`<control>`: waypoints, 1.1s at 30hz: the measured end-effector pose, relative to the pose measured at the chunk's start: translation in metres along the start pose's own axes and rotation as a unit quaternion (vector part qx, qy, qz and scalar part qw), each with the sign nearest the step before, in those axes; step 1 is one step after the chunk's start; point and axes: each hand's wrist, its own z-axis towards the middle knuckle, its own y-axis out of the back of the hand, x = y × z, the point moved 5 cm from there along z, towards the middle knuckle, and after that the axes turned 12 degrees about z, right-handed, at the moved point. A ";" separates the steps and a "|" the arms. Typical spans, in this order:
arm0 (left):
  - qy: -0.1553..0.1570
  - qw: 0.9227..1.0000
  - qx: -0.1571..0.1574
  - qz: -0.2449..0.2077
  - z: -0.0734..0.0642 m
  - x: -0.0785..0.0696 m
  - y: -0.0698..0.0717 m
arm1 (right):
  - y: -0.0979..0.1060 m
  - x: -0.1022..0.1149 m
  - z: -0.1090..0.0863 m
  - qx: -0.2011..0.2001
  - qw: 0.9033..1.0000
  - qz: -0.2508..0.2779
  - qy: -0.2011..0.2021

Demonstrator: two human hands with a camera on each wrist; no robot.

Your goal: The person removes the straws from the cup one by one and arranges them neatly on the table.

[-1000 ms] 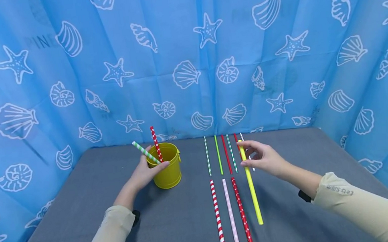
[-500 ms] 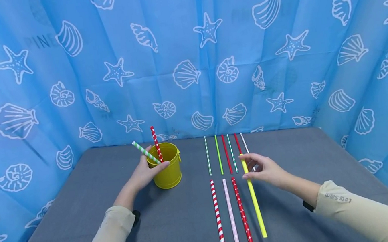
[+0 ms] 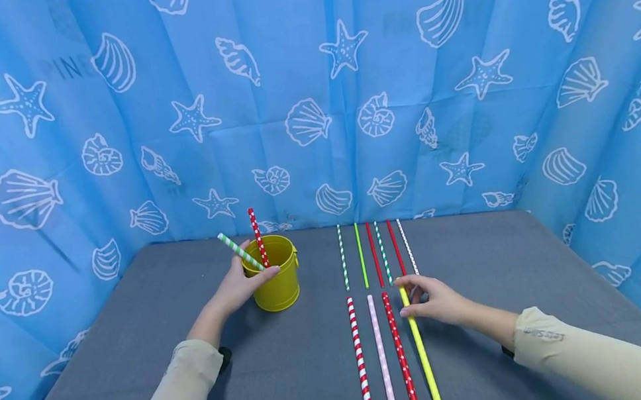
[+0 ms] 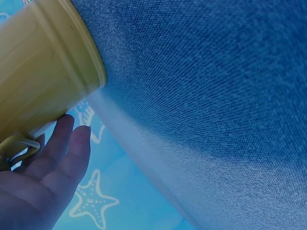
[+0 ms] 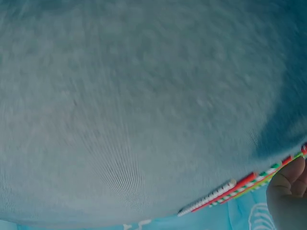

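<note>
A small yellow bucket (image 3: 279,288) stands on the left of the table, holding a green-and-white striped paper straw (image 3: 236,250) and a red one with white dots (image 3: 257,234). My left hand (image 3: 237,291) grips the bucket's left side, thumb on the front of its rim. In the left wrist view, fingers (image 4: 74,148) lie along the bucket's wall near a handle lug. On the right, my right hand (image 3: 434,303) pinches a yellow straw (image 3: 423,361) by its far end, just right of a red dotted straw (image 3: 401,353) and roughly parallel to it.
Left of the yellow straw lie a pink dotted straw (image 3: 382,356) and a red-and-white striped straw (image 3: 360,358). Several thinner straws, among them a bright green one (image 3: 361,255) and a white patterned one (image 3: 407,246), form a row behind. A blue shell-print curtain (image 3: 307,95) encloses the grey table (image 3: 294,377).
My right hand has brought the yellow straw down toward the front of the table, level with the front row of straws. The left hand has stayed on the bucket.
</note>
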 end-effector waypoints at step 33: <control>0.008 1.000 0.008 -0.010 0.004 0.005 -0.001 | -0.008 -0.014 -0.015 0.113 0.981 -0.153 -0.032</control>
